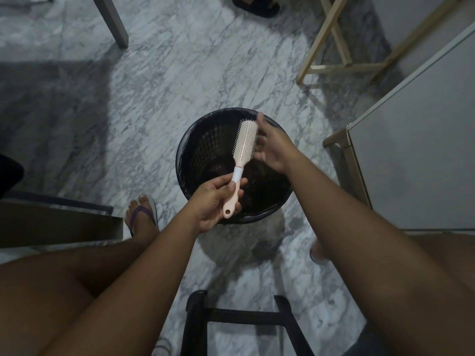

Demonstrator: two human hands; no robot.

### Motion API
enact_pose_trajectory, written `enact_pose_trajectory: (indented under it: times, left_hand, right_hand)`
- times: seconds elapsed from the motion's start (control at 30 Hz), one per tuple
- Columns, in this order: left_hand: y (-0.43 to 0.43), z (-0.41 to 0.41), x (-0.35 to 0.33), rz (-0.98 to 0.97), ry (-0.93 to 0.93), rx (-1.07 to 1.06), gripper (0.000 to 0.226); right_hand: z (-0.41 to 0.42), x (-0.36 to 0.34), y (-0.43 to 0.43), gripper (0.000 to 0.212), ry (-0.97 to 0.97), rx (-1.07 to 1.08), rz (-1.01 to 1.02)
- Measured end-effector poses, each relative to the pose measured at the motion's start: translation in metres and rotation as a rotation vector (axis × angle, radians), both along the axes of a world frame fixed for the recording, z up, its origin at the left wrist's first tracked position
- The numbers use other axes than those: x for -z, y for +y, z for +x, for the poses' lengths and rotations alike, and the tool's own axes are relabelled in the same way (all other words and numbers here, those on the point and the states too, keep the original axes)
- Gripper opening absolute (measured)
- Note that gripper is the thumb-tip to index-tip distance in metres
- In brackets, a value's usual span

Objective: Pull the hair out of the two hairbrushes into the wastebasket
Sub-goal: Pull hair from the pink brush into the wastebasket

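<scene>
A pale pink hairbrush (244, 142) with a white collar is held over a black wastebasket (190, 140) lined with a dark bag. My left hand (214, 201) grips the brush by its handle, bristles facing left and up. My right hand (272, 147) is at the right side of the brush head, fingers spread and touching or nearly touching it. Dark hair lies in the bottom of the basket. Only one hairbrush is in view. I cannot make out hair in the bristles.
Marble floor all around. A grey cabinet (416, 150) stands at the right, a light wooden frame (339, 60) at the back right, a table leg (113, 21) at the back left, a black stool frame (246, 317) below me. My sandalled foot (142, 217) rests left of the basket.
</scene>
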State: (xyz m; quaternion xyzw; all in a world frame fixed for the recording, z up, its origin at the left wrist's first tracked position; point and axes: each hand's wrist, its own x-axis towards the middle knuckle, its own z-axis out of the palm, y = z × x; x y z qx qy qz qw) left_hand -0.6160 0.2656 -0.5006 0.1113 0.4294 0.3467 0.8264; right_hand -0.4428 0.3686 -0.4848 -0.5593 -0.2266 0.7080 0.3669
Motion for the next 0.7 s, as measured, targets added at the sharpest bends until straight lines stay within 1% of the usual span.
enact_pose_trajectory:
  times: [0.03, 0.07, 0.17, 0.27, 0.33, 0.4, 0.43, 0.47, 0.53, 0.6, 0.63, 0.7]
  left_hand:
    - [-0.001, 0.0, 0.0, -0.003, -0.004, 0.01, 0.037]
    - [-0.002, -0.001, 0.0, -0.005, -0.014, 0.012, 0.037]
    - [-0.002, -0.004, 0.0, -0.012, -0.049, -0.011, 0.038]
    - [-0.003, -0.005, 0.001, -0.013, -0.035, -0.034, 0.038]
    - [-0.003, -0.004, 0.001, -0.011, -0.015, -0.034, 0.036]
    - [-0.005, -0.004, 0.001, -0.015, 0.013, -0.028, 0.035]
    - [-0.006, -0.003, 0.002, -0.017, 0.027, -0.024, 0.035]
    - [-0.008, -0.003, 0.002, -0.02, 0.037, -0.019, 0.034]
    - [-0.01, -0.002, 0.002, -0.031, 0.045, -0.038, 0.034]
    - [-0.01, -0.003, 0.0, -0.032, 0.052, -0.083, 0.033]
    - [-0.009, -0.003, 0.0, -0.027, 0.068, -0.096, 0.032]
    - [-0.008, -0.004, -0.005, -0.013, 0.117, -0.101, 0.032]
  right_hand:
    - [-0.001, -0.005, 0.004, 0.036, 0.022, 0.01, 0.029]
    - [-0.003, -0.008, 0.007, 0.033, 0.002, 0.03, 0.064]
    - [-0.007, -0.008, 0.014, 0.032, -0.134, 0.142, 0.125]
    - [-0.007, 0.001, 0.021, 0.02, -0.212, 0.275, 0.142]
    - [-0.008, 0.01, 0.02, 0.014, -0.308, 0.325, 0.156]
    - [-0.009, 0.019, 0.014, 0.015, -0.438, 0.354, 0.169]
    - [-0.009, 0.022, 0.011, 0.016, -0.473, 0.369, 0.169]
    - [-0.008, 0.023, 0.009, 0.016, -0.482, 0.381, 0.163]
    - [-0.008, 0.022, 0.002, 0.019, -0.432, 0.399, 0.134]
    - [-0.009, 0.021, -0.009, 0.023, -0.421, 0.353, 0.103]
    - [-0.009, 0.023, -0.014, 0.025, -0.474, 0.292, 0.096]
    - [-0.008, 0.025, -0.024, 0.031, -0.673, 0.116, 0.136]
